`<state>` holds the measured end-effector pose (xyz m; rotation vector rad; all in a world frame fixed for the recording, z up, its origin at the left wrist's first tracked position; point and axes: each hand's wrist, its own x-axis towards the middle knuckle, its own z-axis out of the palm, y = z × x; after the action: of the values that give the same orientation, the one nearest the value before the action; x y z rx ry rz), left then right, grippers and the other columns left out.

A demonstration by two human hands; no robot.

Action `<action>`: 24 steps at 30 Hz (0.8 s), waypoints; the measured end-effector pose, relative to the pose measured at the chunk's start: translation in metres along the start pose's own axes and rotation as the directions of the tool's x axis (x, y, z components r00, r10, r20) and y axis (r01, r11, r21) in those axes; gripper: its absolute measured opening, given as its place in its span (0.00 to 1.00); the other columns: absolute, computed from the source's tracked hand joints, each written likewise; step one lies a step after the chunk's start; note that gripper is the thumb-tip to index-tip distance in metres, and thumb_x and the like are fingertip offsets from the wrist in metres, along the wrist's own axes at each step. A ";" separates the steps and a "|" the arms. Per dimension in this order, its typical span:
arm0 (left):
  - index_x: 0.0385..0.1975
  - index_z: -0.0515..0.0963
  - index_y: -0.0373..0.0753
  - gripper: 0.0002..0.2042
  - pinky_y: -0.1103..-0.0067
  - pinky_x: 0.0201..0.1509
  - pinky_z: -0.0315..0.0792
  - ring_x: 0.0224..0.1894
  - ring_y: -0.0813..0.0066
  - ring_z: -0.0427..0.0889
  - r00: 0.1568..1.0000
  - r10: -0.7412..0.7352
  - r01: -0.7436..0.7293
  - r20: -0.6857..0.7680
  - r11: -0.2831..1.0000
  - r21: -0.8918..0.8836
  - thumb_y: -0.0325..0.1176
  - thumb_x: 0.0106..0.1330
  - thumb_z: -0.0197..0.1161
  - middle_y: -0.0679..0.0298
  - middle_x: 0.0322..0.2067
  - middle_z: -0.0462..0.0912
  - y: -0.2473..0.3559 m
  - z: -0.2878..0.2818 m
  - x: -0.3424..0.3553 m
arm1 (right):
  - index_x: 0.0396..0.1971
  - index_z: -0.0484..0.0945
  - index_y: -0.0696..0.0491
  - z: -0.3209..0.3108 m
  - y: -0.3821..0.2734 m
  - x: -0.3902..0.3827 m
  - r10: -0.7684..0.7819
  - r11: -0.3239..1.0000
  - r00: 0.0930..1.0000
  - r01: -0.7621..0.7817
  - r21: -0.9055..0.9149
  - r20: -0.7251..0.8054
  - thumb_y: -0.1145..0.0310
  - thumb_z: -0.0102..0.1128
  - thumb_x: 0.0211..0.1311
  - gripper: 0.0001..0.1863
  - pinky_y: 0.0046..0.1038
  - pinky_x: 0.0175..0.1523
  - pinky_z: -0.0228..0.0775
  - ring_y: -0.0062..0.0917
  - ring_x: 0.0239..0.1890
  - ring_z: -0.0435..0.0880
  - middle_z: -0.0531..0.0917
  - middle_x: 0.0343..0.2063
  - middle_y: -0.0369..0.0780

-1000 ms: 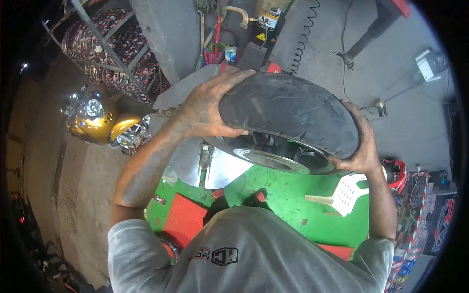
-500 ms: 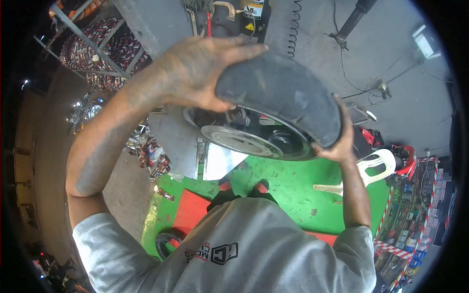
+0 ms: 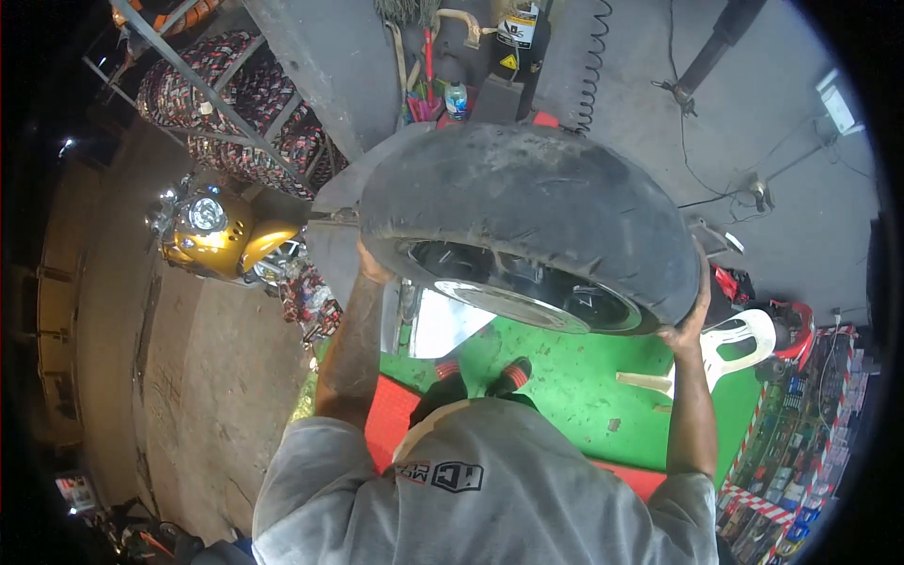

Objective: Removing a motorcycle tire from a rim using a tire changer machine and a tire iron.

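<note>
I hold a black motorcycle tyre (image 3: 527, 193) on a dark wheel with a silver disc (image 3: 508, 307), raised in front of my torso and tilted so the tread shows. My left hand (image 3: 375, 264) is closed on its left side, low down, with most fingers hidden by the rubber. My right hand (image 3: 691, 318) grips the right side near the lower edge, thumb against the sidewall. A bright metal plate (image 3: 450, 331) shows below the wheel, above the green floor (image 3: 565, 377) and my feet.
A yellow motorcycle (image 3: 207, 252) and racks of wrapped tyres (image 3: 212, 85) stand left. A white plastic chair (image 3: 739, 344) is at right. Tools (image 3: 430, 71), a coiled hose (image 3: 589, 85) and cables are along the wall ahead. Shelves of small items (image 3: 800, 433) are bottom right.
My left hand has moved from the tyre's upper left down to its lower left side. The tyre has shifted about, now leftward of where it was, showing more of the tread.
</note>
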<state>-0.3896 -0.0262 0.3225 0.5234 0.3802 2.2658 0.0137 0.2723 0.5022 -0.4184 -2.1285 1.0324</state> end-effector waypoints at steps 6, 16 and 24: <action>0.67 0.62 0.38 0.41 0.62 0.66 0.67 0.63 0.61 0.71 0.927 0.045 0.151 -0.373 0.865 0.479 0.69 0.67 0.42 0.56 0.63 0.70 0.063 0.094 0.033 | 0.69 0.53 0.61 0.002 0.066 -0.059 0.041 0.996 0.993 -0.050 -0.073 -0.114 0.30 0.68 0.38 0.65 0.39 0.71 0.53 0.39 0.68 0.63 0.64 0.66 0.50; 0.60 0.69 0.28 0.48 0.69 0.68 0.61 0.64 0.60 0.69 0.989 -0.148 0.036 -0.030 0.040 0.999 0.74 0.65 0.35 0.48 0.60 0.72 0.113 0.205 0.129 | 0.69 0.55 0.55 0.136 0.161 -0.165 0.457 0.810 0.889 -0.436 0.392 0.044 0.64 0.73 0.48 0.49 0.38 0.71 0.54 0.33 0.69 0.60 0.63 0.68 0.42; 0.61 0.68 0.33 0.40 0.64 0.64 0.66 0.60 0.49 0.74 0.953 -0.237 -0.252 0.191 -0.261 0.932 0.64 0.61 0.56 0.41 0.54 0.77 0.113 0.223 0.127 | 0.73 0.41 0.58 0.035 -0.044 0.034 0.005 0.967 0.999 -0.017 0.252 0.049 0.35 0.81 0.16 0.82 0.44 0.75 0.45 0.45 0.72 0.54 0.56 0.69 0.54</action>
<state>-0.4320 0.0166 0.5959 1.6819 2.1928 1.1216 -0.0339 0.2448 0.5375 -0.2840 -2.0029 1.3125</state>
